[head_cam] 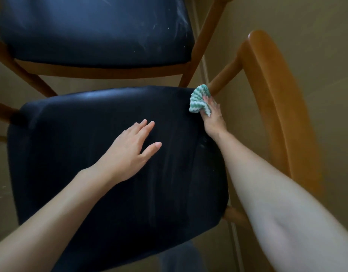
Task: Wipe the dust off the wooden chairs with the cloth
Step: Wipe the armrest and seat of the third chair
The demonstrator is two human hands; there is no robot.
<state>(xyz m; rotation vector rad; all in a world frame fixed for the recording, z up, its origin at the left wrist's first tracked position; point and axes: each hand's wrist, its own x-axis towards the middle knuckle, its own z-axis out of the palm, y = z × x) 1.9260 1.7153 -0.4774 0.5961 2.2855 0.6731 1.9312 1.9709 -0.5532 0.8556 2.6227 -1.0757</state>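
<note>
- Seat [90,193] of the near chair [236,217], dark and padded, fills the lower view, with faint pale streaks across it.
- Left hand [130,152] lies palm-down on that seat, its fingers [147,125] straight and slightly apart, holding nothing. It looks to be steadying the chair.
- Right hand [213,116] reaches to the seat's far right corner, its fingers clamped on the cloth [198,101], a green-and-white bunch.
- Cloth sits at the fingertips, pressed against the foot of the wooden post [226,77] where it meets the seat.
- Post runs up and away to the right from the cloth, toward the curved back rail [277,95]. I judge that the next stroke should follow this long axis, sliding outward along the wood.
- Right hand is much the nearer to the post; the left is well apart from it.
- Far chair [90,32] stands beyond, its dark seat marked with dusty smears and seemingly not yet wiped.
</note>
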